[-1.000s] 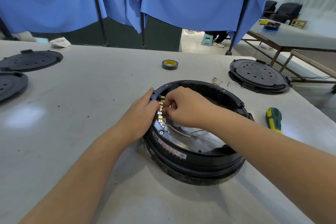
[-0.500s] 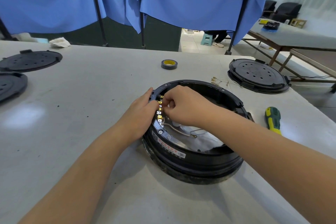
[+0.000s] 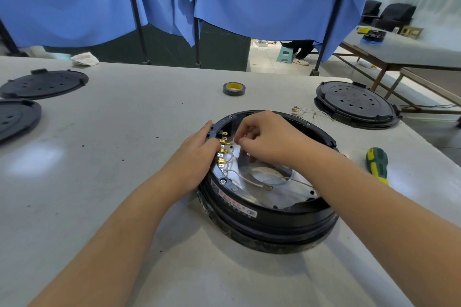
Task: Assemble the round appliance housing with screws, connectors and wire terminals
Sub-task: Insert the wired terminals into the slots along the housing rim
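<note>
The round black housing point(image 3: 264, 222) lies open-side up on the table, its silver inner plate point(image 3: 282, 192) showing. A row of brass and silver terminals point(image 3: 222, 151) lines its left inner wall, with thin white wires point(image 3: 245, 178) running across the plate. My left hand point(image 3: 197, 151) grips the housing's left rim, thumb by the terminals. My right hand point(image 3: 267, 139) hovers inside the housing with curled fingers, pinching a thin wire just right of the terminal row.
A green-and-yellow screwdriver point(image 3: 377, 164) lies right of the housing. A loose wire bundle with terminals point(image 3: 308, 113) and a black lid point(image 3: 355, 104) sit behind it. A tape roll point(image 3: 233, 88) stands mid-table. Two more black lids point(image 3: 45, 83) point(image 3: 16, 117) lie far left.
My right hand has drawn back a little from the terminal row toward the right and up, uncovering more terminals and the wires. My left hand keeps its hold on the rim.
</note>
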`<state>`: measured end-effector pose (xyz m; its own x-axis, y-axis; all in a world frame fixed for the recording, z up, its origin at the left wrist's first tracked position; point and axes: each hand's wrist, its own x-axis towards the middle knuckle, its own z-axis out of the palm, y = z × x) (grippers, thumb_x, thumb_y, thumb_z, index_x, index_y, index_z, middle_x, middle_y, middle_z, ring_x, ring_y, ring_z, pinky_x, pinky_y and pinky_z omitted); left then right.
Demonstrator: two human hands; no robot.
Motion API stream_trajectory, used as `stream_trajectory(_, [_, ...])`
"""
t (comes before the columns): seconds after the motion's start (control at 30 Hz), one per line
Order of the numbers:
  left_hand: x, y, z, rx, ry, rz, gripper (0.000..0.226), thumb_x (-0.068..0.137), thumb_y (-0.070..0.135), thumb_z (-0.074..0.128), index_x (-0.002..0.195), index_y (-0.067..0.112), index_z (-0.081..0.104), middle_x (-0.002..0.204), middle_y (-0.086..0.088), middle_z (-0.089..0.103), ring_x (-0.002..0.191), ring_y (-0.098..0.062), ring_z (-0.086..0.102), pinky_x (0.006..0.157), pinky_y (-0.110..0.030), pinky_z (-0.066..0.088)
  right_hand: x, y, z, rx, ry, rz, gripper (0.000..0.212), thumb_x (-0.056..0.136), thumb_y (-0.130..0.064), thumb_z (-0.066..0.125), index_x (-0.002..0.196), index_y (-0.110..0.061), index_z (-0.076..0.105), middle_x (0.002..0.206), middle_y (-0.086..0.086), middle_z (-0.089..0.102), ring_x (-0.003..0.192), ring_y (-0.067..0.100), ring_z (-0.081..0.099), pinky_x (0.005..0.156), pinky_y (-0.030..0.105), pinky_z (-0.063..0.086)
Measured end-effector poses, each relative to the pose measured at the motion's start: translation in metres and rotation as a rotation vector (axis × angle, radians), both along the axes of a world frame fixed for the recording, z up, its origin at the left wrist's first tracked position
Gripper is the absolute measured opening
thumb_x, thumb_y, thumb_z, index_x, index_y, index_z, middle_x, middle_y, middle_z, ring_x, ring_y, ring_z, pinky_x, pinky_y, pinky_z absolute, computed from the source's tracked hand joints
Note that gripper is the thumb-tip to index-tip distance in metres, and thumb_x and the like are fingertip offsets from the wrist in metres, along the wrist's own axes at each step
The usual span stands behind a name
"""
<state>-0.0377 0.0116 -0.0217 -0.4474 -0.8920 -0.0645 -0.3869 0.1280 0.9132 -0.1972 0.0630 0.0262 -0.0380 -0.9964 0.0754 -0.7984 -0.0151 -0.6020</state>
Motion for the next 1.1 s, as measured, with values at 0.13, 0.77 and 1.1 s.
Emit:
stream_trajectory(0.13, [0.001, -0.001, -0.002, -0.007, -0.007, 0.011, 0.081, 0.071, 0.043, 0.036, 0.151, 0.031, 0.029, 0.148, -0.003, 0.045, 0.133, -0.023, 0.043, 0.112, -0.050, 0.034, -0.003, 0.001, 0.001, 0.031, 0.026, 0.040, 0.014, 0.082, -0.011, 0.062, 0.080, -0.024, 0.068, 0.071, -0.004, 0.069, 0.062, 0.005, 0.065, 0.068, 0.024, 0.056])
stream_trajectory(0.77, [-0.002, 0.000, -0.003, -0.006, 0.006, 0.018, 0.082, 0.072, 0.042, 0.037, 0.153, 0.031, 0.025, 0.150, -0.001, 0.042, 0.135, -0.022, 0.041, 0.113, -0.048, 0.032, 0.006, -0.007, 0.000, 0.615, -0.693, -0.227, 0.012, 0.092, -0.015, 0.064, 0.081, -0.009, 0.065, 0.054, -0.001, 0.065, 0.040, 0.002, 0.055, 0.040, 0.013, 0.047])
stream_trajectory(1.1, [-0.003, 0.001, -0.003, 0.008, 0.025, 0.025, 0.083, 0.071, 0.043, 0.037, 0.152, 0.034, 0.025, 0.146, -0.007, 0.046, 0.134, -0.027, 0.043, 0.112, -0.053, 0.033, 0.010, -0.008, -0.004, 0.503, -0.641, -0.242, 0.015, 0.090, -0.016, 0.065, 0.076, -0.011, 0.066, 0.050, -0.006, 0.061, 0.038, 0.001, 0.049, 0.037, 0.011, 0.039])
